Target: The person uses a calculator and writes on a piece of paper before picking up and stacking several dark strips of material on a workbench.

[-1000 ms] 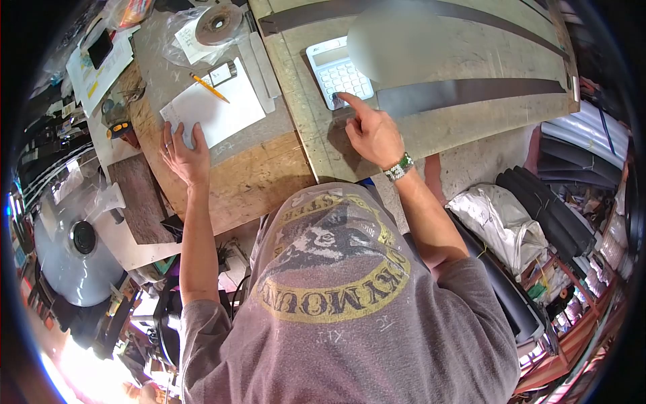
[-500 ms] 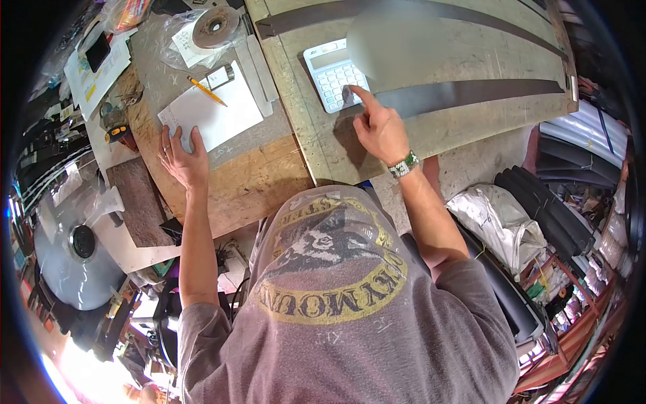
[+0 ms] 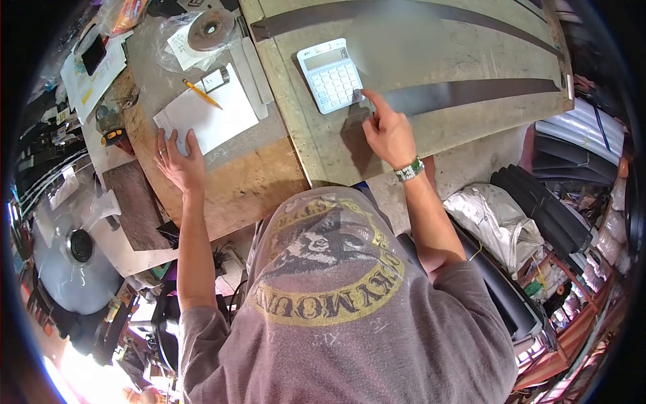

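A white calculator (image 3: 331, 77) lies on the table board, its small display along the top. My right hand (image 3: 390, 135) points at its lower right corner, index fingertip right at the keys and the other fingers curled in, holding nothing. A beaded bracelet (image 3: 409, 170) circles that wrist. Over on the left, my left hand (image 3: 180, 163) rests with spread fingers on the near left edge of a white sheet of paper (image 3: 219, 121). Across the upper part of the sheet lies a yellow pencil (image 3: 202, 94), beside a small white block (image 3: 213, 81).
Two long dark strips (image 3: 464, 95) run across the board. A brown disc-shaped roll (image 3: 210, 29) in clear plastic sits at the back left, near papers with a dark phone-like object (image 3: 93, 54). A utility knife (image 3: 112, 137) lies at the left edge. Dark rolls (image 3: 542, 202) are stacked at right.
My right index finger has moved from over the lower middle keys to the calculator's lower right corner, uncovering keys. The left hand stays on the paper. The whole view has shifted slightly.
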Demonstrator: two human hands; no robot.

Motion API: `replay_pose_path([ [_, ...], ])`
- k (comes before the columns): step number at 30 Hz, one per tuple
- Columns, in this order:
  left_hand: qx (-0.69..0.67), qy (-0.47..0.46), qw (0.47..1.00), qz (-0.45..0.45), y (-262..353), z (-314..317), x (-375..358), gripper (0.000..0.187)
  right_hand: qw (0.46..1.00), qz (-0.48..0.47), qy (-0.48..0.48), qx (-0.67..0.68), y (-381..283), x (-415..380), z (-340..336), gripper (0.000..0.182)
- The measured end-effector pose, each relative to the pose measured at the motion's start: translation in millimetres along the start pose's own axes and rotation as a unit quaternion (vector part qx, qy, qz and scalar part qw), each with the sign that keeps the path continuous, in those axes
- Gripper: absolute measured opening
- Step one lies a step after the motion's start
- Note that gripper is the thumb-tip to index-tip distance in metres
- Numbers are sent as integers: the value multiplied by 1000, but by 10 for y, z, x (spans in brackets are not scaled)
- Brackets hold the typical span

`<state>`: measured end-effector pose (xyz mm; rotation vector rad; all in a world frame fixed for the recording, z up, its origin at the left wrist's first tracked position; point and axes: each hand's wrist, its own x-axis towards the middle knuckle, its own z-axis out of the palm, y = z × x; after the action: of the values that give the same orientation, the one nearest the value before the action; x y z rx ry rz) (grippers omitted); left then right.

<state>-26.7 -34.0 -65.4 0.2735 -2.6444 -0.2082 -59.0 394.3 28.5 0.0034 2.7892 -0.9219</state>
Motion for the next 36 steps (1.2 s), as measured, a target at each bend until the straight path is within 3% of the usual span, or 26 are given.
replay_pose_path([
  [8, -10, -6, 1000, -6, -66, 47, -23, 38, 998, 27, -9, -57, 36, -49, 107, 54],
  [11, -9, -8, 1000, -9, -70, 48, -28, 38, 998, -12, -14, -52, 78, 19, 47, 54],
  [20, -21, 22, 1000, -4, 18, 12, 7, 33, 998, -33, -3, 62, 13, -169, 75, 51],
  [22, -35, 17, 999, -15, -69, 51, -36, 36, 997, -41, 6, 60, 50, -226, 105, 49],
  [24, -38, -52, 993, -96, 22, 12, -37, 35, 997, -32, 3, 67, 165, -366, -8, 49],
  [27, -40, -5, 999, -32, -29, 0, -15, 37, 995, -47, -21, 86, 2, -325, 60, 52],
  [36, -33, 25, 998, -35, 14, -16, -14, 35, 996, -56, -36, 58, -147, -351, -4, 49],
])
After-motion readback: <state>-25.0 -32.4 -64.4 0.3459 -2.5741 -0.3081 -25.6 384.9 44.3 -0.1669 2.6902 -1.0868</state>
